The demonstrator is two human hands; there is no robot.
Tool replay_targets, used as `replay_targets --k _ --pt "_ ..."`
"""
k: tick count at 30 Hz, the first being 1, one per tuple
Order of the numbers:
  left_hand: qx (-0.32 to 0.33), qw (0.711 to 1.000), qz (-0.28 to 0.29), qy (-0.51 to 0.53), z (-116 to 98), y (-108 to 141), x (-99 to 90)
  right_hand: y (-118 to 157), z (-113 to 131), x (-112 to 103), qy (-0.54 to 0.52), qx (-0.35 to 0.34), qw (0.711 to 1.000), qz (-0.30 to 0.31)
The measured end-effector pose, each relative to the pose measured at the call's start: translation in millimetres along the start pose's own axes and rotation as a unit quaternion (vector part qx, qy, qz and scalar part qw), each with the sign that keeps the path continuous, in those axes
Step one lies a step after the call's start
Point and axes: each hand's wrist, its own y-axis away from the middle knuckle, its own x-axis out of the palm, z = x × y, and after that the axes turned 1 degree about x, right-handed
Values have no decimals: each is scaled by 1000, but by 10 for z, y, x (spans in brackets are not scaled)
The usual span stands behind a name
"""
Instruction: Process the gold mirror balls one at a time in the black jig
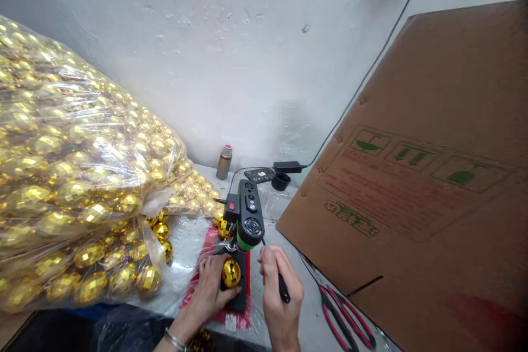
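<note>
A shiny gold faceted ball (pixel 231 273) is gripped by my left hand (pixel 206 292), its fingers and thumb curled around the sides. The ball rests over the dark base (pixel 238 302) of a small black bench drill press (pixel 251 206), whose head rises just beyond it. Closed in a fist, my right hand (pixel 281 300) holds the drill press's lever (pixel 284 289); its black grip pokes out past the fingers. Whether a drill bit touches the ball is hidden under the head. More gold balls (pixel 225 228) lie behind the machine.
Left of my hands bulges a large clear plastic bag (pixel 82 137) full of gold balls. A cardboard box (pixel 412 176) leans at the right, beside red-handled scissors (pixel 344 316). Toward the wall stand a small bottle (pixel 224 163), a black power adapter (pixel 287 166) and a black cap (pixel 281 181).
</note>
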Motion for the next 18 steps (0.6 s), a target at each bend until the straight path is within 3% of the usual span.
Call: replay_targets --k 4,7,10,12,13,15,18 --pt "76 996 -28 -34 223 456 15 41 -5 24 -19 -5 1000 -8" --pt "129 988 -49 -74 337 655 -147 193 -113 71 -22 -15 1000 -13" --pt "114 975 -111 -152 337 486 -544 268 -175 95 -21 -34 999 -13" --pt "39 961 -128 -241 311 233 -869 265 -183 97 -22 -40 999 -13" --pt "-19 949 -102 -297 302 106 -1019 256 -183 97 -22 -42 999 -14" --pt "-108 917 2 -385 303 -91 -1248 241 -182 97 -21 -44 999 -15" --pt "-125 901 84 -407 355 -197 -1386 240 -191 104 -20 -50 998 -12"
